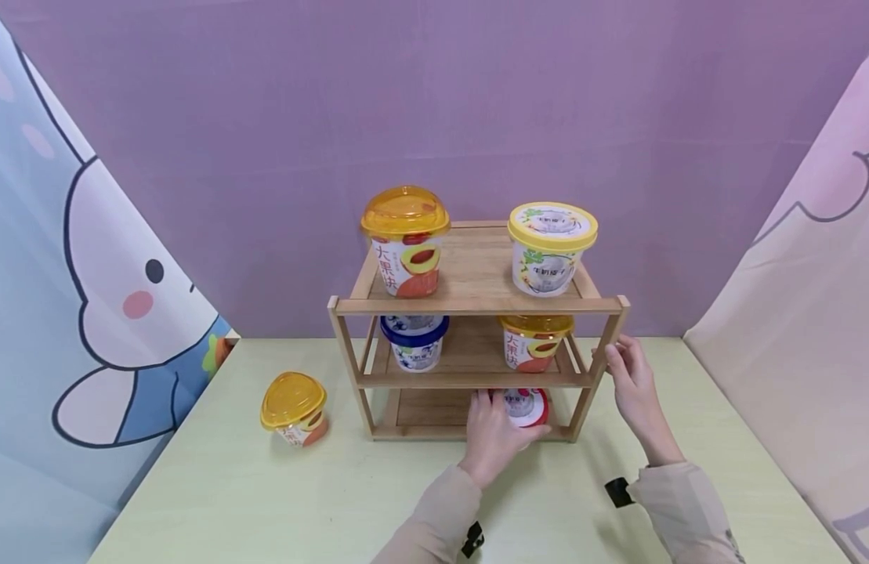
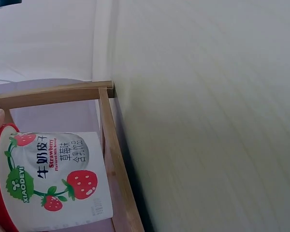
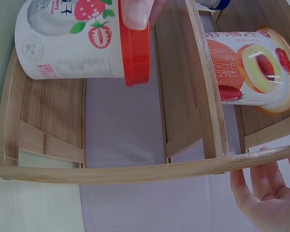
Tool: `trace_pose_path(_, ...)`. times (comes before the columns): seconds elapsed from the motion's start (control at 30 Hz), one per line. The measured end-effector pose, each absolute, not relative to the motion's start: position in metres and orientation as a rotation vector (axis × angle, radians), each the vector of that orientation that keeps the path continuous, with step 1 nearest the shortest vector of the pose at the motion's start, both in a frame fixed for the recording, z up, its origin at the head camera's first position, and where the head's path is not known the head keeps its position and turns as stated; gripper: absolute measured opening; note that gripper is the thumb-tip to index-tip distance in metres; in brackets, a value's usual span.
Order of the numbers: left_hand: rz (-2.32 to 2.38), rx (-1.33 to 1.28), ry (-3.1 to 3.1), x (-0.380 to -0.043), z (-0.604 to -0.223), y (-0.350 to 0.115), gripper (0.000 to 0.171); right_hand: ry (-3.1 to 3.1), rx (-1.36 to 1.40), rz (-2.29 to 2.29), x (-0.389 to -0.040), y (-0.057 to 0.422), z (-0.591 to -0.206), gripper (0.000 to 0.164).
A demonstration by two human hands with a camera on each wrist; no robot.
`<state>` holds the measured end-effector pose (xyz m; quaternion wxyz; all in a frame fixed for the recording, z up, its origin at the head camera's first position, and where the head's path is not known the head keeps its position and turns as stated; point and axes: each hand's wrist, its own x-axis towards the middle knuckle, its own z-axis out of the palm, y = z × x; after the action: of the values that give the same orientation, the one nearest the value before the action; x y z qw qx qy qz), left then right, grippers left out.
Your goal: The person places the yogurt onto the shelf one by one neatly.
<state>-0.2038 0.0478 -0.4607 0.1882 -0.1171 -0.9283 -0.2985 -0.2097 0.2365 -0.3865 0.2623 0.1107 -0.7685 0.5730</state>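
Note:
A white strawberry-print tub with a red lid (image 1: 526,409) is on the bottom level of a wooden rack (image 1: 469,304), near its right side. My left hand (image 1: 496,439) grips this tub by its lid. In the left wrist view the tub (image 2: 63,179) shows its strawberry label, with a fingertip at the lid's edge. The right wrist view also shows the tub (image 3: 72,38), a digit pressing its red rim. Beside the rack's right front post is my right hand (image 1: 635,388). Its loosely bent fingers (image 3: 268,183) reach behind the post, their tips partly hidden.
On the top level stand an orange-lidded cup (image 1: 409,262) and a yellow-lidded tub (image 1: 547,266). The middle level holds a blue-lidded tub (image 1: 416,352) and another orange-lidded cup (image 1: 531,348). One more orange-lidded cup (image 1: 296,411) leans on the table left of the rack.

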Motion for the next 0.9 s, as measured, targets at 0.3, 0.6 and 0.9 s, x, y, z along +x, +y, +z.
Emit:
trace_pose_path(0.3,-0.804,-0.362,-2.515,-0.214,-0.465,0.050,0.098,-2.092,0.283,1.552,-0.210,0.236,-0.387,0.027)
trace_pose_path(0.6,-0.843,-0.362,-2.542,-0.223,-0.468,0.056,0.098,-2.086,0.290,1.552,-0.210,0.237,-0.386,0.026)
trace_pose_path(0.9,-0.890,-0.364,-2.568,-0.227,-0.472,0.061,0.094,-2.082,0.295,1.558,-0.210,0.237,-0.386,0.026)
